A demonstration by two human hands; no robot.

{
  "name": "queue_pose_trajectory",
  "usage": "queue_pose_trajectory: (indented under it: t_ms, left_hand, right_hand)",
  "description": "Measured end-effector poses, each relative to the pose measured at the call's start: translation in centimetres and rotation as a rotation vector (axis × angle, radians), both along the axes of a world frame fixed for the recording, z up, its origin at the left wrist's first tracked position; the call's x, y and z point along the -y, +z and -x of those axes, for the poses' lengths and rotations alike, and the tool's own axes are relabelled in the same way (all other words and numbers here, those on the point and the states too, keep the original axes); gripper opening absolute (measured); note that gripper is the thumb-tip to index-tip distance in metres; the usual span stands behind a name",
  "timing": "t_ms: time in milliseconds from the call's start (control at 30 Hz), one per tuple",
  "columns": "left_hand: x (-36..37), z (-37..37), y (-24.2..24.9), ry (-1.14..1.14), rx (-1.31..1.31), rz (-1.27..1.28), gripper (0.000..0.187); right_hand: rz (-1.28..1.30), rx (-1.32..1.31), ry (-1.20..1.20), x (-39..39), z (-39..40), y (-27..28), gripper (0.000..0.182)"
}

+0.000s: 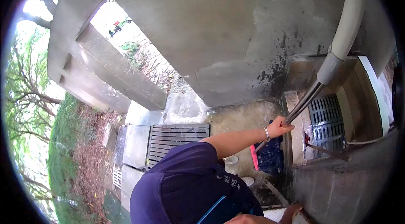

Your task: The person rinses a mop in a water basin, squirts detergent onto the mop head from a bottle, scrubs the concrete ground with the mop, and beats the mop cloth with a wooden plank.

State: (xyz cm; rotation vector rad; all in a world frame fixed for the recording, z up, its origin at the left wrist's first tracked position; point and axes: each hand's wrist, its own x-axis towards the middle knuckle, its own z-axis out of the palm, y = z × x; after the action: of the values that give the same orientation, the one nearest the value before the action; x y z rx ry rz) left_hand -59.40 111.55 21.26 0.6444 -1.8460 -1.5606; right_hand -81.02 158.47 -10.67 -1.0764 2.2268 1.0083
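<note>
My left hand is closed around thin metal poles, with a bracelet at its wrist. Below the hand, a pole runs down to a pink strip, beside a crumpled dark blue cloth or bag on the wet floor. Only a small part of my right hand shows at the bottom edge, by the dark blue shirt; its fingers and anything it holds are cut off.
A pale pipe rises near a walled basin with a dark slatted grate. A long floor grate lies left of my arm. A thin stick leans near my shoes. The concrete wall stands beyond.
</note>
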Motion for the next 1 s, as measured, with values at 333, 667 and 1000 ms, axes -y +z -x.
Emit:
queue_pose_trajectory:
  t_ms: [333, 667, 1000]
  left_hand:
    - [1.0, 0.7, -0.2, -0.149, 0.191, -0.115, 0.047]
    - [3.8, 1.3, -7.1, -0.527, 0.123, -0.258, 0.018]
    - [6.6, -4.7, -27.9, -0.992, 0.626, 0.112, 0.032]
  right_hand:
    - [0.175, 0.445, -0.533, 2.8, -14.5, 1.1, 0.037]
    - [0.335, 0.306, -1.375, 7.1, -38.7, 11.9, 0.034]
    - [0.564, -0.008, -2.562, 27.7, -78.4, 18.8, 0.036]
